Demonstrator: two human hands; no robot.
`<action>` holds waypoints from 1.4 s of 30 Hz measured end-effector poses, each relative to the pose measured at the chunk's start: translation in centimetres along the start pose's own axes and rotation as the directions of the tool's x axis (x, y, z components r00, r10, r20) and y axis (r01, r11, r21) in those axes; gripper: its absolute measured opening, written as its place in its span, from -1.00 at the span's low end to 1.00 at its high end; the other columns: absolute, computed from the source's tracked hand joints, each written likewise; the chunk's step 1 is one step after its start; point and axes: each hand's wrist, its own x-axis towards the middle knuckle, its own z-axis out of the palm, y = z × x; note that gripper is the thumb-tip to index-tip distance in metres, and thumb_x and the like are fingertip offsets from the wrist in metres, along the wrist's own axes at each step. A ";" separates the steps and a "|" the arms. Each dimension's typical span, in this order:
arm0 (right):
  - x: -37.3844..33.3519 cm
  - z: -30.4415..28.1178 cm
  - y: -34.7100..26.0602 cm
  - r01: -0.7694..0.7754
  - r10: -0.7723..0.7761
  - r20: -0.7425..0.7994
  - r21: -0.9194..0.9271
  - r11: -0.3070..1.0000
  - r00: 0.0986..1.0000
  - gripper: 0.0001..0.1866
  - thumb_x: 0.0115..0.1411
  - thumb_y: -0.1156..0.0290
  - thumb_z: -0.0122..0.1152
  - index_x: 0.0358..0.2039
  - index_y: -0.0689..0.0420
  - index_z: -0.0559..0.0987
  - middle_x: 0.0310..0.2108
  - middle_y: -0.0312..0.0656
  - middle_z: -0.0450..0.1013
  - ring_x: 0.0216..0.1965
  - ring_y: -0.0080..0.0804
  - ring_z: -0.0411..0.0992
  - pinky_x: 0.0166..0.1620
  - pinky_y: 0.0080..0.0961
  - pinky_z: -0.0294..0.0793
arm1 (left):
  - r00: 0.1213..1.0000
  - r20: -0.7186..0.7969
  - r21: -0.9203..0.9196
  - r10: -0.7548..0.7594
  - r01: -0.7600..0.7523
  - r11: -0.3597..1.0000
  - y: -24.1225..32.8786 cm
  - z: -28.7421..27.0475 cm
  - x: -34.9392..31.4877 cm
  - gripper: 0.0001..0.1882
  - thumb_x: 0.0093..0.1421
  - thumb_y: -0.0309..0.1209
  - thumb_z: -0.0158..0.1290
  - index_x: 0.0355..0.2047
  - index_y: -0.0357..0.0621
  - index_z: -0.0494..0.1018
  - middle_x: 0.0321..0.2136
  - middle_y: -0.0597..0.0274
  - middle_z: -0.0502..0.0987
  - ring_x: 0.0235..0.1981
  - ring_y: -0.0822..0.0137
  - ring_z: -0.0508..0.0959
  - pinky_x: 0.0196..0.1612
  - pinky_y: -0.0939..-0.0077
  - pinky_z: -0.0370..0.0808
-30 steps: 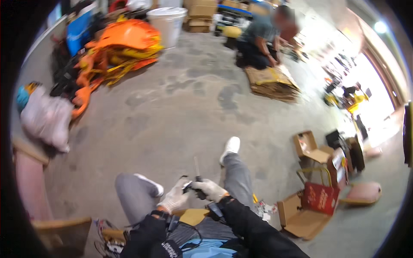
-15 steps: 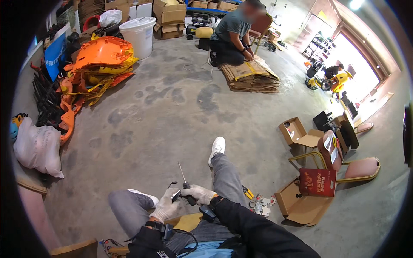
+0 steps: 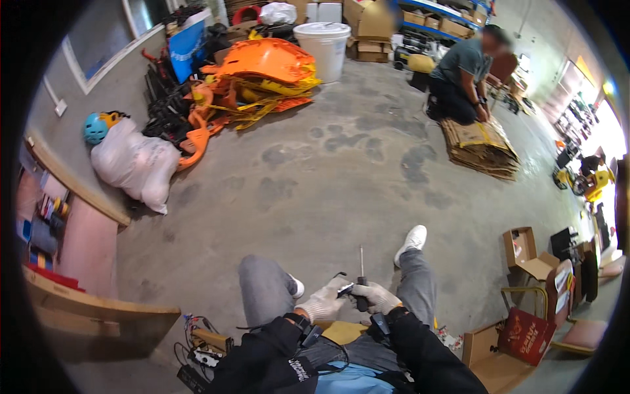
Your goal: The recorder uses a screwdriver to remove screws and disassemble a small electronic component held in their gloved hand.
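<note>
Both my hands wear pale knitted gloves and meet above my lap, between my bent knees. In my right hand [image 3: 380,297] is a screwdriver [image 3: 361,285], its dark handle gripped and its thin metal shaft pointing up and away from me. My left hand [image 3: 321,303] is closed on a small dark part [image 3: 345,289] with a light edge. A thin black curved piece sticks out above that hand; whether it belongs to the part I cannot tell. The two hands almost touch, with the handle beside the part. A piece of tan material [image 3: 344,332] lies across my lap.
Orange and yellow plastic panels [image 3: 268,62] are heaped far left, near a white bucket [image 3: 323,52] and a white sack [image 3: 134,161]. A person [image 3: 462,75] kneels by flattened cardboard [image 3: 482,152]. An open carton [image 3: 489,358] and chairs stand right; a wooden-edged table [image 3: 98,305] stands left.
My view has turned left, so the surroundings sit farther right and more of the left wall and table shows. Both hands still hold the screwdriver and the small part close together.
</note>
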 end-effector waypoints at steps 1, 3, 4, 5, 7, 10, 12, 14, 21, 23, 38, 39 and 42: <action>0.3 0.2 0.1 -0.013 0.013 0.023 -0.014 1.000 1.000 -0.79 0.34 0.29 0.35 -0.16 0.15 0.60 -0.38 -0.28 0.55 -0.44 -0.54 0.51 -0.36 -0.55 0.53 | 1.000 0.008 -0.001 -0.011 0.011 1.000 -0.2 -0.1 -0.3 -0.59 0.33 -0.41 0.03 0.17 -0.22 0.40 -0.03 -0.18 0.58 0.12 -0.07 0.59 0.18 0.20 0.48; 0.6 0.5 0.5 -0.012 0.012 0.014 -0.003 1.000 1.000 -0.78 0.35 0.29 0.34 -0.16 0.18 0.60 -0.38 -0.27 0.55 -0.43 -0.53 0.51 -0.37 -0.54 0.53 | 0.999 0.022 0.004 -0.045 0.044 0.999 -0.9 -0.2 -0.4 -0.58 0.33 -0.42 0.03 0.18 -0.22 0.39 -0.02 -0.19 0.58 0.12 -0.08 0.59 0.17 0.20 0.48; 0.7 0.6 0.6 -0.014 0.014 -0.007 -0.013 1.000 1.000 -0.78 0.34 0.30 0.32 -0.15 0.20 0.61 -0.39 -0.26 0.55 -0.44 -0.50 0.51 -0.36 -0.53 0.53 | 0.996 0.060 0.010 -0.063 0.062 0.998 -1.4 -0.1 -0.2 -0.57 0.33 -0.42 0.03 0.19 -0.21 0.37 -0.01 -0.20 0.57 0.12 -0.08 0.59 0.17 0.19 0.48; 0.9 0.6 0.8 -0.019 0.019 -0.001 -0.016 1.000 1.000 -0.78 0.34 0.30 0.32 -0.15 0.20 0.61 -0.39 -0.26 0.55 -0.44 -0.50 0.51 -0.36 -0.53 0.53 | 0.996 0.054 0.008 -0.068 0.068 0.998 -2.0 0.1 -0.1 -0.57 0.33 -0.42 0.03 0.19 -0.21 0.37 -0.01 -0.20 0.57 0.12 -0.08 0.59 0.17 0.19 0.48; 1.1 0.7 0.9 0.001 -0.001 0.010 0.034 0.999 1.000 -0.78 0.32 0.33 0.30 -0.15 0.21 0.62 -0.40 -0.25 0.55 -0.45 -0.49 0.51 -0.36 -0.52 0.53 | 0.999 0.009 -0.014 0.044 -0.044 0.999 -2.6 0.5 0.0 -0.57 0.33 -0.42 0.03 0.19 -0.20 0.37 -0.03 -0.21 0.58 0.10 -0.11 0.59 0.15 0.16 0.49; 1.1 0.8 0.5 -0.007 0.007 -0.017 -0.009 1.000 1.000 -0.77 0.29 0.32 0.29 -0.16 0.21 0.63 -0.41 -0.25 0.55 -0.45 -0.49 0.51 -0.36 -0.52 0.52 | 0.999 0.032 0.000 -0.009 0.009 1.000 -1.8 0.1 0.1 -0.58 0.33 -0.43 0.02 0.19 -0.20 0.37 -0.03 -0.22 0.58 0.09 -0.13 0.60 0.15 0.15 0.49; 1.1 0.3 0.3 -0.017 0.014 -0.052 -0.054 0.998 0.999 -0.76 0.27 0.29 0.29 -0.18 0.20 0.64 -0.43 -0.26 0.55 -0.46 -0.49 0.51 -0.38 -0.55 0.49 | 0.997 0.053 0.030 -0.054 0.053 0.998 0.8 -1.2 -0.3 -0.54 0.32 -0.42 0.04 0.22 -0.19 0.36 0.01 -0.23 0.58 0.12 -0.15 0.59 0.18 0.15 0.49; 1.7 -0.1 1.2 -0.016 0.014 -0.070 -0.026 1.000 0.997 -0.75 0.26 0.27 0.29 -0.18 0.20 0.64 -0.44 -0.26 0.55 -0.47 -0.49 0.51 -0.38 -0.55 0.48 | 0.996 0.058 0.054 -0.070 0.067 0.996 -0.3 -0.7 0.1 -0.52 0.32 -0.41 0.04 0.24 -0.19 0.35 0.03 -0.24 0.58 0.14 -0.14 0.58 0.19 0.15 0.49; 1.0 0.3 0.9 -0.026 0.019 -0.095 -0.073 0.997 0.995 -0.74 0.26 0.28 0.29 -0.18 0.22 0.62 -0.42 -0.24 0.55 -0.47 -0.48 0.50 -0.39 -0.54 0.47 | 0.996 0.018 0.004 -0.082 0.082 0.997 0.0 -0.2 -0.5 -0.51 0.30 -0.45 0.06 0.24 -0.22 0.36 0.07 -0.17 0.58 0.17 -0.06 0.57 0.23 0.20 0.48; 1.1 0.5 1.3 0.010 -0.013 -0.113 -0.032 0.999 0.993 -0.75 0.27 0.29 0.27 -0.18 0.21 0.62 -0.42 -0.24 0.55 -0.48 -0.48 0.49 -0.39 -0.54 0.48 | 1.000 -0.019 -0.063 -0.020 0.019 0.998 -1.1 0.5 -0.2 -0.55 0.29 -0.48 0.08 0.20 -0.22 0.40 0.02 -0.13 0.59 0.14 -0.01 0.59 0.21 0.24 0.48; 1.4 0.8 -0.6 0.081 -0.115 -0.206 -0.167 0.983 0.972 -0.75 0.21 0.25 0.35 -0.32 0.19 0.61 -0.48 -0.29 0.49 -0.53 -0.52 0.40 -0.43 -0.50 0.40 | 0.969 -0.195 -0.264 -0.153 0.099 0.960 -3.1 -0.9 2.8 -0.57 0.15 -0.35 0.19 0.02 -0.15 0.42 -0.27 0.14 0.56 -0.21 0.19 0.58 -0.07 0.31 0.52; 1.1 0.5 -0.7 0.049 -0.094 -0.220 -0.201 0.978 0.971 -0.75 0.22 0.26 0.35 -0.30 0.21 0.60 -0.47 -0.27 0.50 -0.50 -0.51 0.43 -0.41 -0.49 0.42 | 0.970 -0.186 -0.261 -0.156 0.104 0.960 -3.3 -1.0 2.6 -0.57 0.15 -0.35 0.19 0.02 -0.15 0.42 -0.27 0.14 0.56 -0.21 0.19 0.58 -0.07 0.31 0.52; 1.2 -0.2 0.1 0.003 -0.054 -0.257 -0.197 0.980 0.965 -0.75 0.21 0.25 0.36 -0.35 0.20 0.58 -0.52 -0.27 0.46 -0.58 -0.51 0.37 -0.48 -0.48 0.35 | 0.914 -0.134 -0.491 -0.384 0.275 0.827 -3.8 -1.3 2.4 -0.61 0.11 -0.31 0.26 -0.08 -0.19 0.50 -0.25 0.25 0.59 -0.20 0.38 0.56 -0.09 0.42 0.49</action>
